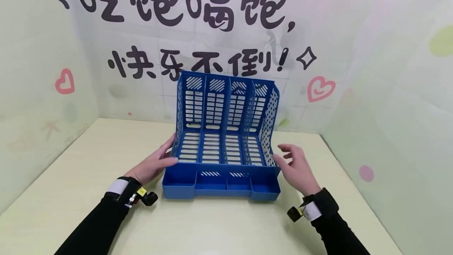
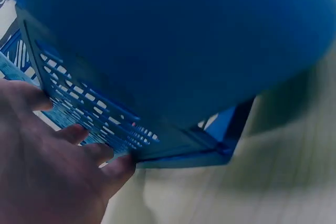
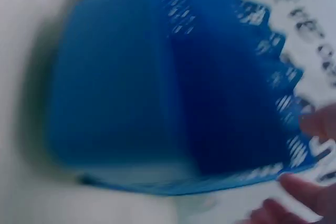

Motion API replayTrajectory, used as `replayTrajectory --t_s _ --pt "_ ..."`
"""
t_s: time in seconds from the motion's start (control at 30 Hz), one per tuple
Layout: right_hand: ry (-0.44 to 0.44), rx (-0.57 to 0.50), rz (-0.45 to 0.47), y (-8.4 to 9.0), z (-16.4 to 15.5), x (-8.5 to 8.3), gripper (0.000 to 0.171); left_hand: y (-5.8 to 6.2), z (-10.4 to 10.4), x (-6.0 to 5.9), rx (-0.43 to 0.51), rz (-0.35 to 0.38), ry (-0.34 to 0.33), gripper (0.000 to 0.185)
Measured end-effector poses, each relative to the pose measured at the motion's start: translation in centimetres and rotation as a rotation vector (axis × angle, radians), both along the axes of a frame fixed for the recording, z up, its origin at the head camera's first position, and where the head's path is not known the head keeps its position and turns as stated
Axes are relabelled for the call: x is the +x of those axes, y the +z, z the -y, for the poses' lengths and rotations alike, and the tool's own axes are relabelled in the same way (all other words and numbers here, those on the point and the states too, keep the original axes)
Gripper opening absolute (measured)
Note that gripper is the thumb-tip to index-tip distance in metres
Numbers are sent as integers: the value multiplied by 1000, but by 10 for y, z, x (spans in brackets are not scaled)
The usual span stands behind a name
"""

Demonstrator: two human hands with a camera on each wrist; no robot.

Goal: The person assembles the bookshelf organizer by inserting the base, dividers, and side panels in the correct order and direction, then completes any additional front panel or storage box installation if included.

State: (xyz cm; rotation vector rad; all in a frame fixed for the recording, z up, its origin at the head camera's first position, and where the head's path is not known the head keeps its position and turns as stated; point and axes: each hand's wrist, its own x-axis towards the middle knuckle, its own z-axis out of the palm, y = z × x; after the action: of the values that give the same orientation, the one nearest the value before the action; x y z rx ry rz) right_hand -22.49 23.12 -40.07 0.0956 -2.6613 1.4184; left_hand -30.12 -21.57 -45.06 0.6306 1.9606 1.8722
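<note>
A blue plastic file rack (image 1: 226,137) with several slotted compartments and a low front tray stands upright on the table. My left hand (image 1: 165,156) lies against its left side wall with the fingers nearly straight; in the left wrist view the fingers (image 2: 79,132) touch the perforated wall of the rack (image 2: 157,51). My right hand (image 1: 284,155) hovers at the right side wall with relaxed, spread fingers; whether it touches is unclear. The right wrist view is blurred: the rack (image 3: 157,103) fills it, with fingertips (image 3: 310,192) at the lower right.
The pale wooden table (image 1: 88,176) is enclosed by light walls on the left, back and right, the back one (image 1: 141,50) printed with large dark characters and hearts. Both wrists wear black bands with small cameras.
</note>
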Motion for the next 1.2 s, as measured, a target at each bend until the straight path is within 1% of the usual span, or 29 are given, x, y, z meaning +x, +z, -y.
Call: replayTrajectory --t_s 0.03,0.1,0.13,0.17,0.2,0.3,0.4,0.47,0.57,0.6,0.67,0.73,0.77,0.83,0.9,0.93,0.97,1.0,1.1,1.17,1.2 --pt "24 -33 83 -7 -5 -2 58 1 -1 0 -10 11 8 91" --pt "97 -101 209 -22 -10 -8 68 1 -5 1 -24 23 35 89" --pt "115 -144 254 -28 -11 -10 70 0 -8 1 -27 25 49 87" --pt "122 -184 278 -33 -12 -13 70 0 -11 1 -27 31 61 85" --pt "125 -214 288 -36 -13 -16 69 -1 -14 2 -28 36 73 83" --pt "107 -233 272 -41 -12 -21 68 -5 -18 2 -20 37 97 82" --pt "111 -255 281 -41 -11 -22 66 -7 -18 1 -25 22 95 81" --pt "130 -255 287 -41 -11 -23 65 -7 -17 0 -23 4 88 81" --pt "164 -251 286 -39 -10 -24 66 -6 -14 -1 -26 1 78 82" --pt "170 -245 286 -39 -10 -24 66 -7 -12 -2 -31 -1 75 82" --pt "172 -225 288 -39 -11 -24 67 -9 -9 -2 -75 -20 76 84" --pt "178 -195 305 -41 -15 -22 70 -12 -4 -2 -129 -44 48 92" --pt "196 -169 312 -42 -18 -21 71 -13 -1 -2 -159 -57 29 96" --pt "249 -125 329 -45 -26 -18 73 -16 5 -1 -201 -59 -3 104" --pt "291 -101 328 -47 -34 -17 74 -17 9 0 -199 -44 -28 111" --pt "306 -95 321 -49 -38 -17 74 -16 10 0 -197 -37 -24 112" --pt "305 -92 312 -50 -41 -17 73 -15 9 0 -191 -28 -1 110" --pt "281 -96 304 -51 -42 -18 69 -14 8 0 -187 -13 30 108" --pt "157 -95 277 -54 -40 -22 54 -10 1 -1 -191 21 144 100" --pt "79 -82 270 -55 -35 -24 49 -8 -4 0 -191 56 210 96" --pt "50 -74 268 -55 -34 -24 48 -7 -6 0 -188 69 227 95"
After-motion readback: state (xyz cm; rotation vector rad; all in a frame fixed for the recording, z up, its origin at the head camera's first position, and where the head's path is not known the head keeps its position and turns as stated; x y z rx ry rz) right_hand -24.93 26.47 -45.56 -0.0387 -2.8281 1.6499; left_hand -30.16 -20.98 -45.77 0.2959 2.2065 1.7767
